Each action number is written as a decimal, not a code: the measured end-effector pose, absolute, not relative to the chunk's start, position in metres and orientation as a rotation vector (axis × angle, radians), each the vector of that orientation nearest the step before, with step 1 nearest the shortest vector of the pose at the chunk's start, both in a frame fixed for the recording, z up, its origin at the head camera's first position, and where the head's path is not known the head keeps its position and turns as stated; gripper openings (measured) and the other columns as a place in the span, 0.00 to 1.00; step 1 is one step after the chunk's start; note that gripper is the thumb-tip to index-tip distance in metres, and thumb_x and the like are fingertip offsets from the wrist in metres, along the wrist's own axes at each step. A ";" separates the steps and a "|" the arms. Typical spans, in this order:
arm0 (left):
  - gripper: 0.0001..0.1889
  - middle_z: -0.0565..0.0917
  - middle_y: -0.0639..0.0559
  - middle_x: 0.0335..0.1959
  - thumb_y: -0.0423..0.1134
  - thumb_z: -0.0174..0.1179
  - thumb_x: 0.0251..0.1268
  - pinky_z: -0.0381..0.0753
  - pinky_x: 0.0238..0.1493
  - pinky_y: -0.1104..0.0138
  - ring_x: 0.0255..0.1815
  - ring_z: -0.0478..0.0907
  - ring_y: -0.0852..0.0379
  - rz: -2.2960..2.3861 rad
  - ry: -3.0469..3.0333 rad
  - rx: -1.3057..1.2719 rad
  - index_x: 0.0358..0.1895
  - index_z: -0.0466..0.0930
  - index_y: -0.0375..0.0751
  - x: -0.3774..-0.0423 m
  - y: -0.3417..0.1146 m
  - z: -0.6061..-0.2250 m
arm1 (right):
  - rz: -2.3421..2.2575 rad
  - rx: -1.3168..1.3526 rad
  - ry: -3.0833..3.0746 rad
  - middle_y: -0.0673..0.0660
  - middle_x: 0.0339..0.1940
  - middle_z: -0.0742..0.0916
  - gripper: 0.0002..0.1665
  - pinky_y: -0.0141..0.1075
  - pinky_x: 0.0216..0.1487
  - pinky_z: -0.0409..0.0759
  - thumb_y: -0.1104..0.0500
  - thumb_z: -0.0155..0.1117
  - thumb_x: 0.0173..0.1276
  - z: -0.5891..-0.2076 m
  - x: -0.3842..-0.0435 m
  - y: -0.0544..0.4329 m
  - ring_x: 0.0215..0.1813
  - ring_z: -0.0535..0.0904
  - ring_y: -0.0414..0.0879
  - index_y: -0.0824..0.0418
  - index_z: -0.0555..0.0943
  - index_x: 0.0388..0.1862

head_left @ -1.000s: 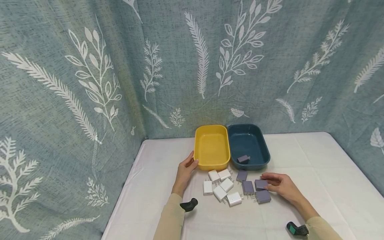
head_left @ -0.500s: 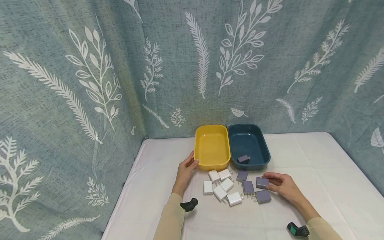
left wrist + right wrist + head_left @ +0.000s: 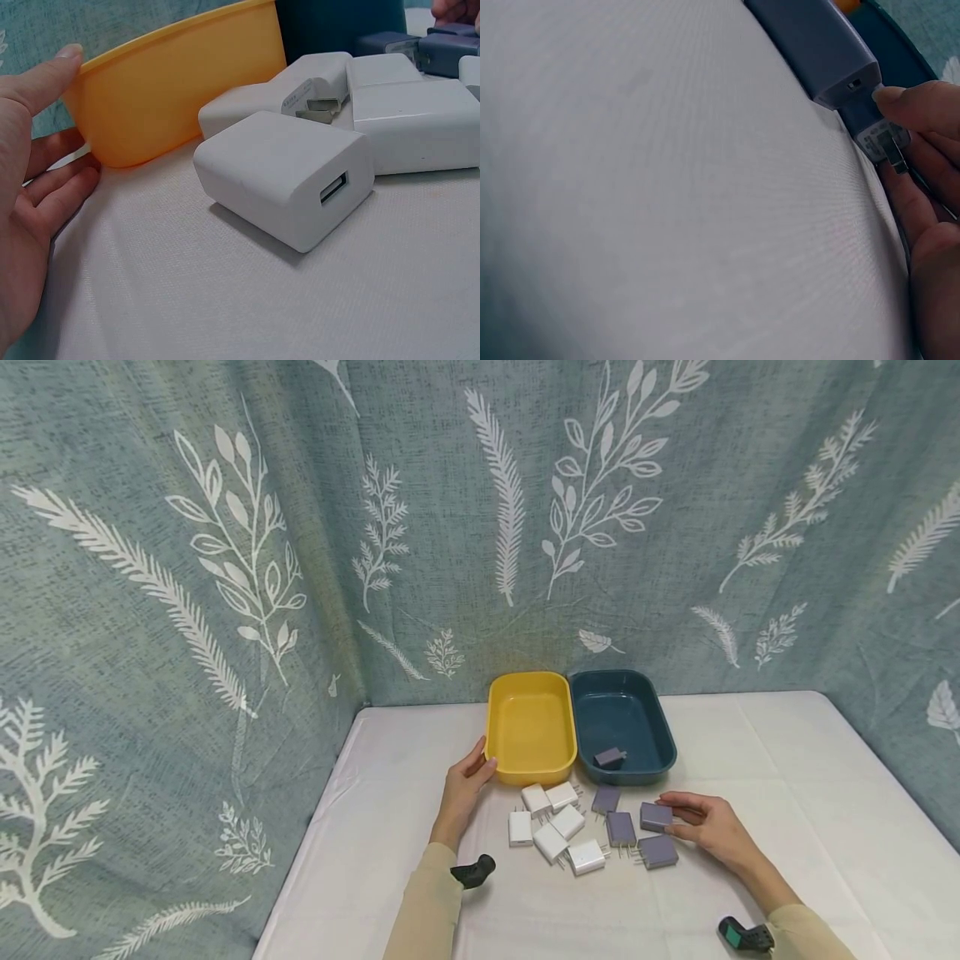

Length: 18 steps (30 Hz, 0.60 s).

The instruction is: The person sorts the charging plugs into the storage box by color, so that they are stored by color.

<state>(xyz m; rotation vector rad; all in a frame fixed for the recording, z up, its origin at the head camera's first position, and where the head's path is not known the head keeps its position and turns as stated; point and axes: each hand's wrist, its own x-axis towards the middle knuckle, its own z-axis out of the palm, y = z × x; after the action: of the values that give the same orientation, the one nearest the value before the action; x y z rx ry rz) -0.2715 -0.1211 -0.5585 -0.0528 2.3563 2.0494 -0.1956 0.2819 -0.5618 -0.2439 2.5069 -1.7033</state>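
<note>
A white table [image 3: 787, 793] carries a yellow tray [image 3: 530, 727] and a dark blue tray [image 3: 622, 722] side by side, one purple charger [image 3: 609, 757] lying in the blue one. The left hand [image 3: 465, 789] rests against the yellow tray's near left corner, fingers straight and relaxed, thumb on the rim. The right hand [image 3: 708, 828] pinches a purple plug adapter [image 3: 656, 817] lying on the cloth, fingertips [image 3: 900, 101] closed on its pronged end. White chargers [image 3: 555, 827] cluster just beside

Left hand [image 3: 465, 787] against yellow tray [image 3: 530, 728]; right hand [image 3: 708, 828] pinching a purple charger [image 3: 656, 817]; white chargers [image 3: 555, 832] clustered between
</note>
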 end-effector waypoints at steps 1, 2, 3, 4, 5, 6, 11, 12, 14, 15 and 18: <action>0.31 0.69 0.60 0.72 0.55 0.63 0.63 0.76 0.66 0.63 0.72 0.68 0.57 2.050 2.356 -0.054 0.69 0.67 0.66 -0.271 -0.121 -0.558 | -1.703 -0.236 2.507 0.73 0.58 0.81 0.31 0.24 0.54 0.82 0.68 0.71 0.56 -0.562 -0.196 0.282 0.59 0.81 0.59 0.77 0.74 0.59; 0.31 0.69 0.59 0.72 0.55 0.63 0.63 0.76 0.66 0.62 0.72 0.68 0.56 2.049 2.360 -0.049 0.70 0.67 0.65 -0.271 -0.121 -0.558 | -1.703 -0.231 2.505 0.74 0.58 0.81 0.32 0.24 0.54 0.82 0.68 0.71 0.56 -0.561 -0.195 0.282 0.59 0.81 0.60 0.77 0.74 0.59; 0.31 0.69 0.59 0.72 0.55 0.63 0.63 0.75 0.66 0.62 0.72 0.68 0.56 2.047 2.361 -0.052 0.70 0.67 0.65 -0.271 -0.121 -0.558 | -1.703 -0.226 2.503 0.74 0.58 0.81 0.32 0.24 0.54 0.82 0.68 0.71 0.56 -0.561 -0.195 0.281 0.60 0.80 0.61 0.77 0.74 0.59; 0.31 0.69 0.59 0.72 0.55 0.63 0.63 0.75 0.66 0.62 0.72 0.68 0.56 2.044 2.363 -0.055 0.70 0.67 0.65 -0.271 -0.121 -0.558 | -1.704 -0.222 2.502 0.74 0.58 0.81 0.32 0.24 0.54 0.82 0.68 0.71 0.56 -0.561 -0.195 0.281 0.60 0.80 0.62 0.77 0.74 0.59; 0.31 0.69 0.59 0.72 0.55 0.63 0.63 0.75 0.66 0.63 0.72 0.68 0.55 2.042 2.364 -0.057 0.70 0.67 0.65 -0.271 -0.121 -0.558 | -1.709 -0.218 2.500 0.74 0.58 0.81 0.32 0.24 0.53 0.82 0.68 0.71 0.56 -0.561 -0.195 0.281 0.59 0.80 0.62 0.77 0.74 0.59; 0.31 0.69 0.58 0.72 0.55 0.63 0.63 0.75 0.66 0.62 0.72 0.68 0.55 2.042 2.367 -0.054 0.70 0.67 0.65 -0.271 -0.121 -0.558 | -1.713 -0.213 2.498 0.74 0.58 0.81 0.32 0.24 0.53 0.82 0.68 0.71 0.56 -0.561 -0.195 0.281 0.59 0.81 0.62 0.77 0.74 0.59; 0.31 0.68 0.56 0.73 0.54 0.62 0.64 0.75 0.67 0.61 0.72 0.68 0.53 2.040 2.371 -0.048 0.70 0.66 0.63 -0.271 -0.121 -0.558 | -1.696 -0.206 2.527 0.73 0.58 0.82 0.31 0.24 0.53 0.82 0.67 0.72 0.56 -0.562 -0.194 0.281 0.58 0.83 0.54 0.76 0.75 0.59; 0.31 0.68 0.56 0.73 0.54 0.62 0.64 0.75 0.67 0.61 0.72 0.68 0.53 2.038 2.374 -0.050 0.71 0.66 0.63 -0.271 -0.121 -0.557 | -1.690 -0.200 2.536 0.72 0.58 0.82 0.31 0.24 0.53 0.82 0.67 0.72 0.56 -0.562 -0.194 0.281 0.57 0.83 0.52 0.75 0.75 0.59; 0.30 0.69 0.57 0.73 0.54 0.62 0.64 0.74 0.67 0.61 0.72 0.68 0.53 2.035 2.374 -0.059 0.70 0.67 0.64 -0.271 -0.120 -0.557 | -1.676 -0.201 2.551 0.72 0.58 0.82 0.31 0.24 0.53 0.82 0.66 0.72 0.56 -0.562 -0.195 0.281 0.57 0.83 0.52 0.74 0.76 0.59; 0.31 0.68 0.56 0.73 0.54 0.62 0.64 0.74 0.67 0.61 0.72 0.68 0.53 2.033 2.377 -0.055 0.71 0.66 0.64 -0.271 -0.120 -0.557 | -1.671 -0.200 2.557 0.72 0.58 0.82 0.31 0.24 0.54 0.82 0.66 0.72 0.56 -0.562 -0.195 0.281 0.58 0.83 0.53 0.74 0.76 0.59; 0.31 0.68 0.56 0.73 0.54 0.62 0.65 0.74 0.68 0.61 0.73 0.67 0.53 2.034 2.368 -0.053 0.71 0.66 0.63 -0.271 -0.121 -0.557 | -1.681 -0.193 2.556 0.72 0.58 0.82 0.32 0.26 0.54 0.82 0.66 0.72 0.56 -0.562 -0.195 0.281 0.58 0.82 0.56 0.74 0.76 0.59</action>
<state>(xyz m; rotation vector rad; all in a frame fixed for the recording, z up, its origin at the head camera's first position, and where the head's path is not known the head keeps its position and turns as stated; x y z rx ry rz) -0.2715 -0.1207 -0.5575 -0.0526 2.3677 2.0343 -0.1950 0.2809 -0.5619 -0.1934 2.5563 -1.6805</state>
